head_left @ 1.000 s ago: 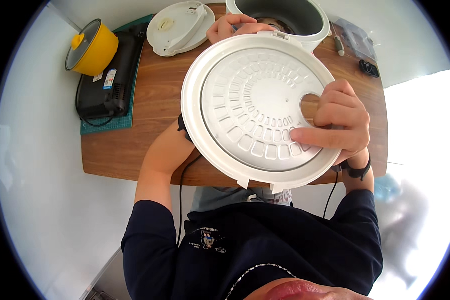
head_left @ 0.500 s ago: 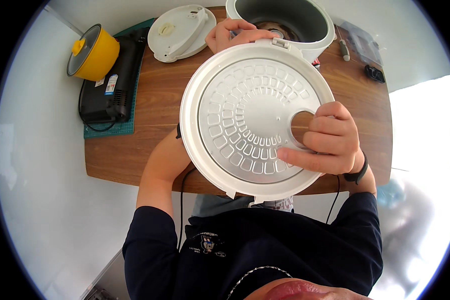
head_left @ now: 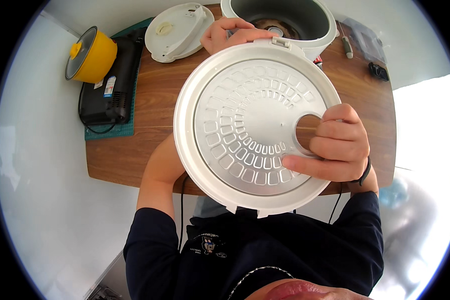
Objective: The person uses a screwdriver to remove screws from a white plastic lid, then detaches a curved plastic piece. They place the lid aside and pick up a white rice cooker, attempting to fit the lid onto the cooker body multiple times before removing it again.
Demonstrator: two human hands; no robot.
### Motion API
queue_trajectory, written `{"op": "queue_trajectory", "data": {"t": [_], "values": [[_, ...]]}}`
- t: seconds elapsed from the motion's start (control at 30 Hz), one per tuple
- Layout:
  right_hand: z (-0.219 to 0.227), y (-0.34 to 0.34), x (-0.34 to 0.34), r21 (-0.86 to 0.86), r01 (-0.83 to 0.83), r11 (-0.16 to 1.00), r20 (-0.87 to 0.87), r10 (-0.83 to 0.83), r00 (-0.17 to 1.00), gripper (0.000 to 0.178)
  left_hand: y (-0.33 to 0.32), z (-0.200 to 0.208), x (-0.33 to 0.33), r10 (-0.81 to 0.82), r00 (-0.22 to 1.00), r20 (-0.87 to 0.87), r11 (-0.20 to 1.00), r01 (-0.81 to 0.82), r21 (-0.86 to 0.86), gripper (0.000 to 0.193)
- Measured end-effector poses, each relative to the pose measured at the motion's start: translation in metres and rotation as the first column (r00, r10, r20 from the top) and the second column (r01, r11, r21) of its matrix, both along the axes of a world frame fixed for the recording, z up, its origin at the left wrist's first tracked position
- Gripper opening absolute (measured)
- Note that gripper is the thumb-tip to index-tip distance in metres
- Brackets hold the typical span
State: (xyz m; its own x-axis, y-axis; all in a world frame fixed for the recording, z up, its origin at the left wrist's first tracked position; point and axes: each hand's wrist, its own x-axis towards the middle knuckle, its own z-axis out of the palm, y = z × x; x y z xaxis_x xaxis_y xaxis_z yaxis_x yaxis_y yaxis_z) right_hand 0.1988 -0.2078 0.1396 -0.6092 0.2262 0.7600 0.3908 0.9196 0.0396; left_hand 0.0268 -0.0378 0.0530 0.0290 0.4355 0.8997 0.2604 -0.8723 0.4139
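A round white rice cooker lid part with an embossed silver metal plate is held up over the table. My left forearm passes beneath it, and my left hand grips its far edge beside a small hinge catch. My right hand is closed at the right side, by the round hole in the plate. Its thumb presses on the metal, and the other fingers are curled, their tips partly hidden. Behind the lid stands the open white rice cooker body with a dark grey inside.
Another white lid piece lies at the back left. Further left, a yellow pot sits on a black appliance over a green cutting mat. At the back right are a screwdriver, a clear plastic box and a small black object.
The lid has come slightly nearer to me, its near edge lower in view. My right hand has shifted a little right and nearer with it. Both hands keep their hold.
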Motion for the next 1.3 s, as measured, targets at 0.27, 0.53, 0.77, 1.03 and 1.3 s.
{"op": "queue_trajectory", "data": {"t": [0.27,0.53,0.77,1.03,1.3], "values": [[0.01,0.003,-0.008,0.011,0.014,1.0,-0.04,-0.013,0.999,0.033,0.009,-0.004,0.008,0.062,0.996,0.06,0.991,-0.069,0.116,0.04],[0.006,0.005,-0.008,0.073,0.031,0.997,-0.074,-0.026,0.997,0.039,0.008,0.0,0.001,0.003,0.999,0.032,0.999,-0.005,0.045,0.047],[-0.032,0.006,-0.002,0.25,0.16,0.955,-0.139,-0.128,0.982,0.039,0.024,-0.006,-0.022,0.016,0.981,-0.194,1.0,-0.017,-0.007,0.041],[-0.056,0.045,0.046,0.096,0.314,0.945,-0.415,-0.249,0.875,0.069,0.038,-0.013,-0.015,-0.143,0.989,-0.033,0.99,0.142,-0.01,0.036],[-0.068,0.022,0.105,-0.655,0.476,0.587,-0.012,-0.638,0.77,0.029,0.05,-0.002,-0.03,-0.138,0.974,-0.178,0.988,0.147,0.043,0.035]]}}
